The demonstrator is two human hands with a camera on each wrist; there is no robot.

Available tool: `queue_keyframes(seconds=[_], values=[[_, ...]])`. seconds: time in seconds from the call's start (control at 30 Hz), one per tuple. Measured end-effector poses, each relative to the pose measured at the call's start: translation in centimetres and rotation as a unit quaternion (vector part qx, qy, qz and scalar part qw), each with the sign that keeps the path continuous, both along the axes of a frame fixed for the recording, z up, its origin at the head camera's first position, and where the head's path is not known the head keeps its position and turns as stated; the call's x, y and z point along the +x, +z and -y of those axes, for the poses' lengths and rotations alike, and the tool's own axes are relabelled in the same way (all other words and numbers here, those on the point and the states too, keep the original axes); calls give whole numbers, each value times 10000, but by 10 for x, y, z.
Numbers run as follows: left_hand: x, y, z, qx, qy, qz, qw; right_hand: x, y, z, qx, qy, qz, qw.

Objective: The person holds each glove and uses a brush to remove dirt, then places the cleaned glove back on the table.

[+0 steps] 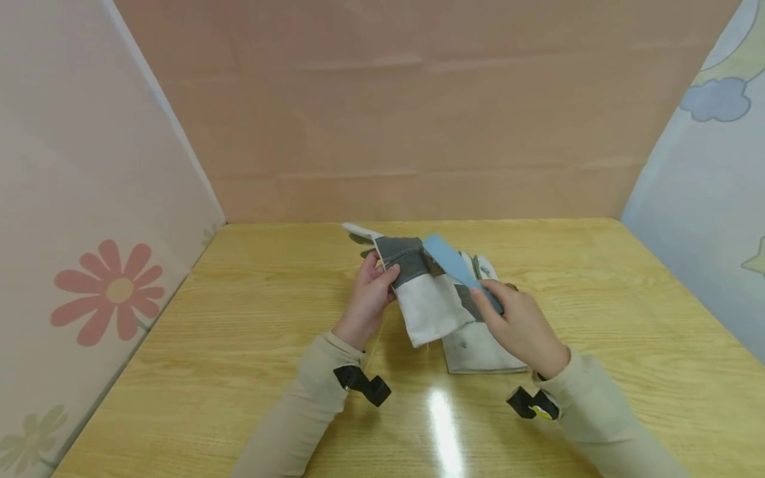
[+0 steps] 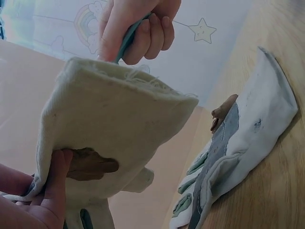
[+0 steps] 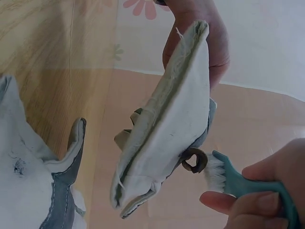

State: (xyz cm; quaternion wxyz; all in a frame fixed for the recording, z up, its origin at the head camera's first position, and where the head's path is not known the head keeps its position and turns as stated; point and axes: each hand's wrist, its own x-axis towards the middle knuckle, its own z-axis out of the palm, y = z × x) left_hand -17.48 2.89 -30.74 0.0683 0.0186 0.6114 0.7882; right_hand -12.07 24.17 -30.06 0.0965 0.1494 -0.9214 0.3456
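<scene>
1. Work surface: a light wood-grain table (image 1: pixel 209 372), with a streak of reflected light near its front edge.
2. Nearest to the wearer: two beige sleeves (image 1: pixel 293 411), each with a black wrist device (image 1: pixel 361 385) at the cuff.
3. Resting glove (image 1: pixel 484 352): lies on the table, cuff toward the person, partly beneath the right hand; its white cuff bears a small dark mark.
4. Right hand (image 1: pixel 520 322): pinches the handle of a blue brush (image 1: pixel 451 259) between thumb and fingers.
5. Left hand (image 1: pixel 366 299): grips the side edge of a raised glove (image 1: pixel 433 309), thumb over its grey band.
6. Raised glove, position: clear of the table, between the two hands, its frayed cuff opening toward the person.
7. Brush, position: the head extends beyond the right hand to the raised glove. From the right-wrist side I see white bristles (image 3: pixel 215 172) at a curled brown part; contact cannot be confirmed.
8. Background: a pinkish-tan panel (image 1: pixel 430 99) behind the table.
</scene>
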Motion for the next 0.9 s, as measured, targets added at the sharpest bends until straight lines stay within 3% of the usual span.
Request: queue_keyframes(seconds=[0.23,0.47,0.67,0.9], values=[[-1,-3,-3,-55,-133,6,9999,2,-1,-3,4,-280,-147,9995],[-1,-5,-3,-9,-212,-43,9998,4,-5,3,-215,26,-337,9992],[-3,-3,-1,4,-55,-64,10000,1,-3,-2,101,-50,86,9999],[-4,1,1,2,116,0,9999,0,-3,-7,97,-152,-65,9998]])
